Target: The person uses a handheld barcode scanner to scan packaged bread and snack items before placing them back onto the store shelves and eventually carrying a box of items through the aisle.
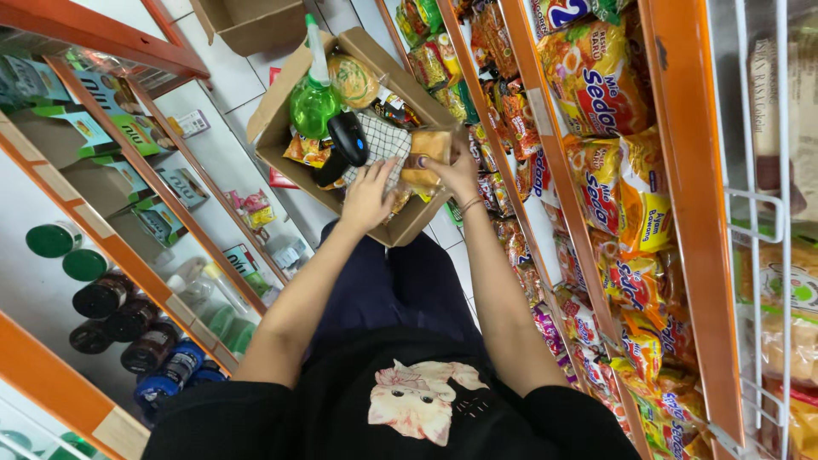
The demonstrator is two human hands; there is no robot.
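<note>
Nearest the camera, at the bottom centre of the frame, a black shirt with a pale cartoon print [417, 400] is seen, with dark blue trousers [400, 285] above it. From there two bare forearms are stretched upward toward the middle of the frame.

At the centre, the left hand [368, 198] is laid palm down on the near edge of a cardboard box [277, 111], its fingers spread slightly apart over a checked cloth [383, 140]. Just to the right, the right hand [456, 175] is closed around a yellow-orange snack packet [426, 153], which is held at the near right corner of the box; a thin bracelet is worn on that wrist.

Further into the box, a black handheld scanner [348, 136] is lying beside the cloth, a green spray bottle [313, 98] is standing at the left, and a round packet of noodles [354, 81] is placed behind it.

Along the right of the frame, orange shelves [690, 213] are filled with yellow and red noodle packets [596, 81]. At the lower left, dark jars [128, 319] with coloured lids are ranged on a shelf. At the top, a second cardboard box [251, 25] is set on the white tiled floor [217, 77].
</note>
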